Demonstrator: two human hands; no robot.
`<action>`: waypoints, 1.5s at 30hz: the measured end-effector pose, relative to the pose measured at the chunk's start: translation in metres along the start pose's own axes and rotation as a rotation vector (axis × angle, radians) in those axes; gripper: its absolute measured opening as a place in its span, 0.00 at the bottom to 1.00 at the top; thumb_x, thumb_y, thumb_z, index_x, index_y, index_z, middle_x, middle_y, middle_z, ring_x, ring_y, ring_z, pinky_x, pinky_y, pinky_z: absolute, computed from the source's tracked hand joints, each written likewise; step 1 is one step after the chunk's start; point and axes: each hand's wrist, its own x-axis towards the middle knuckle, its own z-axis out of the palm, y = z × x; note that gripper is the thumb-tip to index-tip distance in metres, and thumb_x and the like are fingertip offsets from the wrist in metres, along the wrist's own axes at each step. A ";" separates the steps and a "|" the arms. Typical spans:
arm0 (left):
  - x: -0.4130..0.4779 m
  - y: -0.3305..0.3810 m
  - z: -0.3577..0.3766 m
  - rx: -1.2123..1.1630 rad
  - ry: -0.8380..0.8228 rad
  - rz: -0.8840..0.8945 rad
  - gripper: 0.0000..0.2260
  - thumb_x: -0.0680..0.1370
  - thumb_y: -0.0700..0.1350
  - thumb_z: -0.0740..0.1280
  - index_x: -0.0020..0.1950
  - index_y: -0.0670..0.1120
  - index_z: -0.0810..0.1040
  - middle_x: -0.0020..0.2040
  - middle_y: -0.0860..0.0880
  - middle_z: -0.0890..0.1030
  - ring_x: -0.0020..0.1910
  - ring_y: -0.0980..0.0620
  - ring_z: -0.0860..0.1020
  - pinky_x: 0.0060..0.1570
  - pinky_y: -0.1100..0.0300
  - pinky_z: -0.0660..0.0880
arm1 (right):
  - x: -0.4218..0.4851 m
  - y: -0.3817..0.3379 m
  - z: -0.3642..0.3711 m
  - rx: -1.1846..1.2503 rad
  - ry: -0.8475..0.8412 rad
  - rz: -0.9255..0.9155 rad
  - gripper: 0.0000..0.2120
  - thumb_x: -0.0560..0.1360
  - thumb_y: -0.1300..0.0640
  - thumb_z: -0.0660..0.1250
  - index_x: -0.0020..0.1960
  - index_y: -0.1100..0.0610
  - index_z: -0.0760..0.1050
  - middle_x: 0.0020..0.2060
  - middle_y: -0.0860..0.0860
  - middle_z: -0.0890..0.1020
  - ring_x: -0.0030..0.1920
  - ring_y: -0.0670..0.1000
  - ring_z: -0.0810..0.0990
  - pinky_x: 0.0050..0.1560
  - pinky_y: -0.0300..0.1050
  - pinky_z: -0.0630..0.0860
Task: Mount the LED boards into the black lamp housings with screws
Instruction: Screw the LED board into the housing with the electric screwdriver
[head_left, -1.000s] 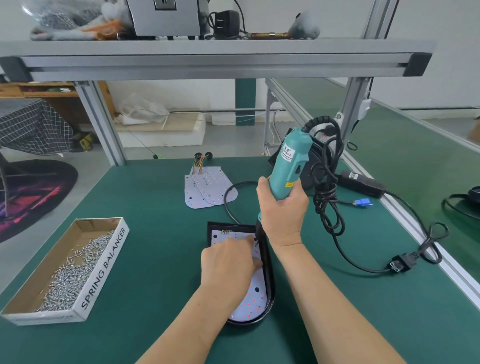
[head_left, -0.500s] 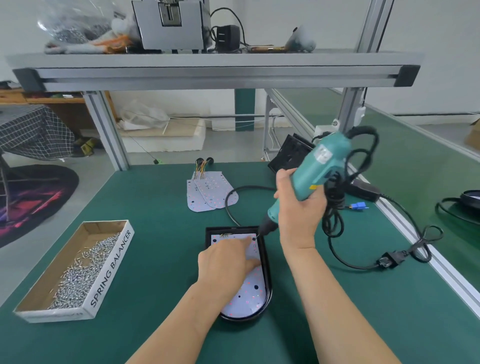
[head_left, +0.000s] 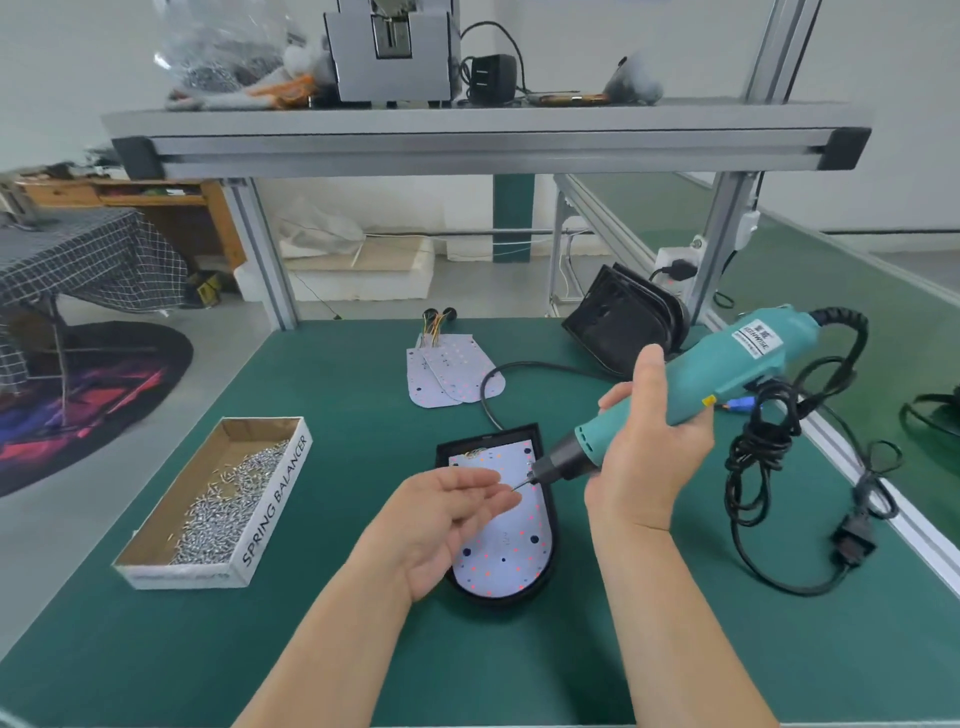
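Lifted off the LED board (head_left: 501, 561), your loose left hand (head_left: 447, 514) nears the screwdriver (head_left: 717, 374) your right hand (head_left: 649, 447) grips; seat one of the screws (head_left: 228, 499) squarely.

Left forearm (head_left: 332, 654), right forearm (head_left: 675, 629): bare along whole visible length. Left grip (head_left: 447, 519), right grip (head_left: 649, 457): bare.

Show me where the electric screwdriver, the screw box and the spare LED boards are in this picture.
electric screwdriver (head_left: 727, 366): head view, on its teal body.
screw box (head_left: 275, 501): head view, on its white lettered side wall.
spare LED boards (head_left: 449, 376): head view, on the top board's face.
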 end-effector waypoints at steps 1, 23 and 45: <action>-0.003 -0.002 -0.001 -0.029 -0.011 -0.009 0.07 0.80 0.26 0.60 0.53 0.30 0.77 0.47 0.34 0.84 0.43 0.44 0.87 0.39 0.64 0.82 | -0.004 -0.001 0.001 0.006 0.001 -0.001 0.11 0.73 0.46 0.72 0.44 0.49 0.72 0.27 0.50 0.76 0.29 0.49 0.72 0.38 0.47 0.71; -0.023 -0.018 -0.014 -0.085 -0.078 -0.042 0.04 0.68 0.35 0.72 0.39 0.36 0.86 0.40 0.38 0.84 0.37 0.47 0.85 0.34 0.66 0.80 | -0.029 -0.015 0.000 0.029 0.021 -0.020 0.07 0.73 0.47 0.72 0.41 0.46 0.75 0.27 0.51 0.76 0.33 0.53 0.73 0.43 0.51 0.73; -0.025 -0.023 -0.006 -0.529 -0.110 -0.297 0.08 0.64 0.33 0.75 0.42 0.32 0.85 0.38 0.41 0.78 0.28 0.52 0.76 0.23 0.66 0.74 | -0.035 -0.022 -0.006 0.004 -0.012 -0.079 0.08 0.72 0.45 0.71 0.40 0.45 0.74 0.26 0.51 0.76 0.31 0.52 0.73 0.40 0.48 0.72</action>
